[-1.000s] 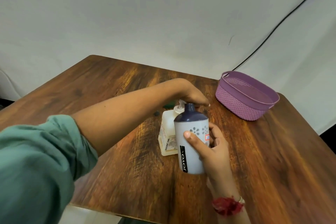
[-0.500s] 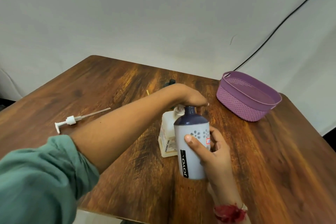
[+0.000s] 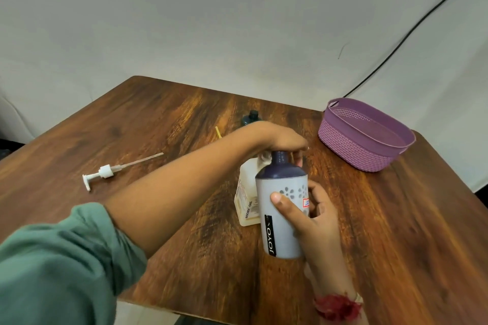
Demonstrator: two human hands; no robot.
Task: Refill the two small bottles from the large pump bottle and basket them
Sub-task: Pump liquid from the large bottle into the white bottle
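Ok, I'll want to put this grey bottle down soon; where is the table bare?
The table is bare near right, between the right hand and the basket, and far left beyond the pump. The middle is crowded: left hand, grey bottle, cream bottle, small dark bottle.

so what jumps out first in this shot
The grey bottle with a navy top is upright in the middle, gripped by the right hand while the left hand curls over its neck. A purple basket sits at the far right, and a white pump lies loose on the left.
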